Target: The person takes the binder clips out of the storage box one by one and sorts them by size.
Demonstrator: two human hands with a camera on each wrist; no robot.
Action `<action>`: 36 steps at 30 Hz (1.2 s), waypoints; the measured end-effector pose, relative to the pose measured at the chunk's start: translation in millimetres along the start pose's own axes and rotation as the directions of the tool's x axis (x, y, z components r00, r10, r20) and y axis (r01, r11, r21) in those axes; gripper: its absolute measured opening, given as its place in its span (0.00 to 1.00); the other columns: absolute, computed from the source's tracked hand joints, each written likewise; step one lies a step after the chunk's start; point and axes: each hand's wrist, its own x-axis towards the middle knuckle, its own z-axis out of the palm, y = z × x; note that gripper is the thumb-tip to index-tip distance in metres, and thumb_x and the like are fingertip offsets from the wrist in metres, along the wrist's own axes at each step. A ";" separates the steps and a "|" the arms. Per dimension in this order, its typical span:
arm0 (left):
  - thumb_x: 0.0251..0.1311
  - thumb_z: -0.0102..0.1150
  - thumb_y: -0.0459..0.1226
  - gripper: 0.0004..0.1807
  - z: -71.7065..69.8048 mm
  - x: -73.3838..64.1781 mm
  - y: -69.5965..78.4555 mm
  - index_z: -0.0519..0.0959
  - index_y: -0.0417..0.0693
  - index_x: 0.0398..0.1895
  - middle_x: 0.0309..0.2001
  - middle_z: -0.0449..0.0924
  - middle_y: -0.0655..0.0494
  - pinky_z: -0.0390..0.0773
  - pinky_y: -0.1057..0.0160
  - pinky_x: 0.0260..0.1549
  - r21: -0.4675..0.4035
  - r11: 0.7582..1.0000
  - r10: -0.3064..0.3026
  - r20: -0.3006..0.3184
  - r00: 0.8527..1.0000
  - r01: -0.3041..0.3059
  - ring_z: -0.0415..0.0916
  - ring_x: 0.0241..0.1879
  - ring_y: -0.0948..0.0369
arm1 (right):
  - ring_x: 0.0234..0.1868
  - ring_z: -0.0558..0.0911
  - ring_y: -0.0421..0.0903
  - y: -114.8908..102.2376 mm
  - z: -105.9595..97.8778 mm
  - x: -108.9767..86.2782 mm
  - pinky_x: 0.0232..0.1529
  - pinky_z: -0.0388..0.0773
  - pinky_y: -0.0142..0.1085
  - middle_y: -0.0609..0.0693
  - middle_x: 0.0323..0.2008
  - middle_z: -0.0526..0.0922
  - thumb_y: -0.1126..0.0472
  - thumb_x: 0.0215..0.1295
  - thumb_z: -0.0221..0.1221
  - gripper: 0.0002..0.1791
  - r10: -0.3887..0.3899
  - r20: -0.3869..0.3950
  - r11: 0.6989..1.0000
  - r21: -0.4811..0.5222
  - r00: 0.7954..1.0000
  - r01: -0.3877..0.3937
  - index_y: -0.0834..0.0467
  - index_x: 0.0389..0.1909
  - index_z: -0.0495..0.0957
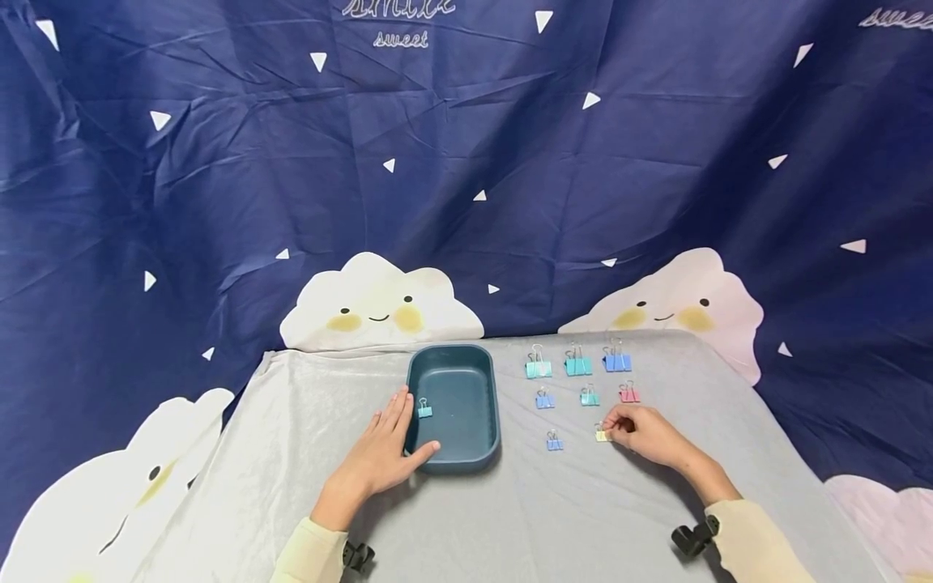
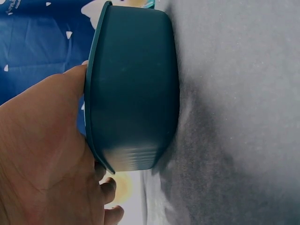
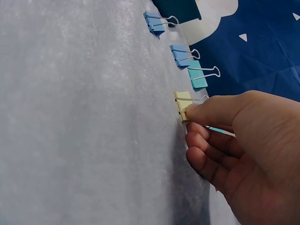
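Note:
My right hand (image 1: 645, 433) pinches a small yellow binder clip (image 3: 181, 104) at the cloth, thumb on its side and the other fingers curled. My left hand (image 1: 379, 449) rests on the left rim of a dark teal box (image 1: 459, 461), fingers extended along the edge and thumb over the near corner. Inside the box lies a small light-blue binder clip (image 1: 425, 412). Left of the yellow clip stands a small blue binder clip (image 1: 555, 444). In the left wrist view the box's near wall hides most of my fingertips.
Behind my right hand stand a blue clip (image 1: 545, 401), a green clip (image 1: 590, 398) and a pink clip (image 1: 629, 395). Larger clips form the back row: light teal (image 1: 538, 368), teal (image 1: 578, 366), blue (image 1: 617, 362). Grey cloth (image 1: 510, 526) covers the table; a navy curtain (image 1: 437, 219) hangs behind.

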 end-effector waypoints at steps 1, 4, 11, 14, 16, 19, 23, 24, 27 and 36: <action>0.71 0.48 0.72 0.59 0.0 0.0 0.1 0.47 0.38 0.87 0.88 0.40 0.45 0.52 0.38 0.84 0.000 1.000 0.001 -0.001 1.000 -0.001 0.43 0.87 0.47 | 0.32 0.76 0.31 0.1 0.3 -0.2 0.34 0.78 0.27 0.44 0.32 0.84 0.72 0.63 0.68 0.07 0.000 -0.001 1.000 0.000 1.000 0.000 0.56 0.34 0.85; 0.71 0.48 0.72 0.59 0.3 0.0 0.2 0.47 0.38 0.87 0.88 0.41 0.44 0.52 0.38 0.84 0.000 1.000 0.003 -0.004 1.000 -0.003 0.43 0.87 0.47 | 0.32 0.76 0.31 0.5 0.7 -0.5 0.34 0.78 0.27 0.44 0.32 0.84 0.72 0.63 0.68 0.07 0.001 0.002 1.000 0.008 1.000 -0.001 0.56 0.34 0.85; 0.71 0.47 0.72 0.59 -0.1 0.2 0.1 0.47 0.38 0.87 0.88 0.41 0.45 0.52 0.38 0.84 0.009 1.000 0.002 -0.004 1.000 -0.002 0.43 0.87 0.48 | 0.30 0.75 0.31 1.2 1.0 -0.6 0.30 0.78 0.27 0.45 0.31 0.83 0.72 0.63 0.67 0.06 -0.006 0.002 1.000 0.020 1.000 0.006 0.58 0.34 0.84; 0.71 0.48 0.72 0.59 -0.4 -0.1 0.0 0.47 0.38 0.87 0.88 0.41 0.45 0.52 0.38 0.84 0.007 1.000 0.004 -0.004 1.000 -0.004 0.42 0.87 0.48 | 0.30 0.76 0.31 0.9 0.8 -1.0 0.30 0.78 0.28 0.45 0.31 0.83 0.72 0.62 0.67 0.07 -0.007 0.013 1.000 0.025 1.000 0.007 0.57 0.34 0.84; 0.72 0.48 0.71 0.59 -0.6 -0.3 -0.1 0.47 0.38 0.87 0.88 0.40 0.45 0.52 0.38 0.84 0.006 1.000 0.003 0.000 1.000 -0.003 0.41 0.88 0.49 | 0.30 0.76 0.31 0.5 0.4 -1.1 0.31 0.78 0.28 0.45 0.31 0.83 0.73 0.62 0.67 0.07 -0.004 0.020 0.999 0.032 1.000 0.003 0.57 0.34 0.84; 0.72 0.48 0.71 0.59 -1.1 -0.7 0.3 0.47 0.38 0.87 0.88 0.41 0.45 0.52 0.38 0.84 0.003 1.000 0.002 0.001 1.000 -0.002 0.42 0.88 0.48 | 0.31 0.76 0.31 -0.4 -1.0 -1.1 0.30 0.78 0.28 0.45 0.31 0.83 0.73 0.63 0.66 0.06 -0.012 0.032 0.999 0.037 0.999 0.011 0.59 0.36 0.84; 0.72 0.48 0.71 0.58 -1.4 -0.8 0.9 0.47 0.38 0.87 0.88 0.41 0.45 0.52 0.38 0.84 0.003 1.000 0.005 0.000 1.000 -0.005 0.43 0.87 0.47 | 0.30 0.76 0.32 -2.5 -4.0 -1.5 0.30 0.78 0.28 0.46 0.32 0.82 0.73 0.66 0.65 0.06 0.002 0.053 0.999 0.044 0.999 -0.004 0.61 0.40 0.83; 0.72 0.48 0.71 0.58 -1.2 -0.7 1.0 0.47 0.38 0.87 0.88 0.41 0.45 0.52 0.38 0.84 0.001 1.000 0.005 0.000 1.000 -0.005 0.43 0.87 0.47 | 0.30 0.76 0.32 -3.3 -5.0 -1.6 0.29 0.78 0.28 0.47 0.31 0.82 0.73 0.66 0.65 0.05 0.010 0.059 0.999 0.051 0.998 -0.013 0.62 0.40 0.83; 0.72 0.48 0.71 0.59 -0.8 -0.3 1.0 0.47 0.38 0.87 0.88 0.41 0.45 0.52 0.38 0.84 0.002 1.000 0.006 -0.002 1.000 -0.006 0.42 0.87 0.48 | 0.28 0.76 0.34 -7.1 -9.0 -1.0 0.26 0.78 0.29 0.48 0.31 0.81 0.73 0.67 0.63 0.05 0.023 0.058 0.997 0.066 0.998 -0.027 0.64 0.42 0.82; 0.72 0.48 0.71 0.58 -0.3 0.3 -0.6 0.46 0.38 0.87 0.89 0.40 0.46 0.51 0.38 0.84 -0.001 1.000 0.001 0.001 1.000 -0.001 0.41 0.88 0.49 | 0.29 0.76 0.33 -23.5 -18.0 11.9 0.31 0.79 0.29 0.46 0.28 0.81 0.72 0.68 0.64 0.06 -0.002 -0.022 1.000 0.003 1.000 0.002 0.59 0.37 0.81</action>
